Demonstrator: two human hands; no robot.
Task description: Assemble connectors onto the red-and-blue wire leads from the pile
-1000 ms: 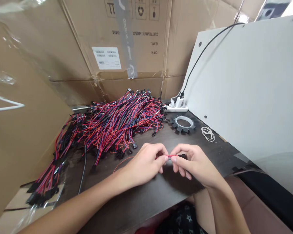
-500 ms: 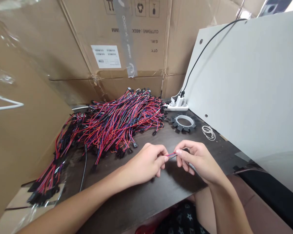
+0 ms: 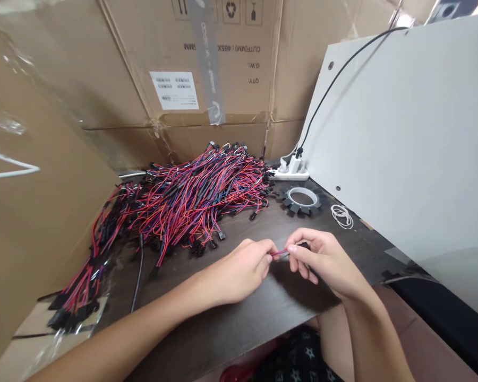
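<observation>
A short wire cable (image 3: 279, 252) with red and bluish strands stretches between my two hands above the dark table. My left hand (image 3: 250, 265) pinches one end, thumb against fingers. My right hand (image 3: 316, 257) is closed on the other end, where a black connector (image 3: 304, 245) pokes out past the fingers. Part of the cable is hidden inside both hands. Behind them lies a large heap of similar red, blue and black cables (image 3: 207, 191) with black connectors. More of these cables form a bundle (image 3: 77, 292) at the left edge of the table.
Beyond my right hand lies a roll ring with black tape pieces (image 3: 301, 197) around it, beside a coiled white cord (image 3: 341, 216). A power strip (image 3: 290, 174) stands at the back. Cardboard boxes (image 3: 231, 79) and a white panel (image 3: 394, 132) enclose the table.
My left hand's fingers have curled slightly, and the wire between the hands has turned a little. My right hand keeps its grip. The view has shifted slightly.
</observation>
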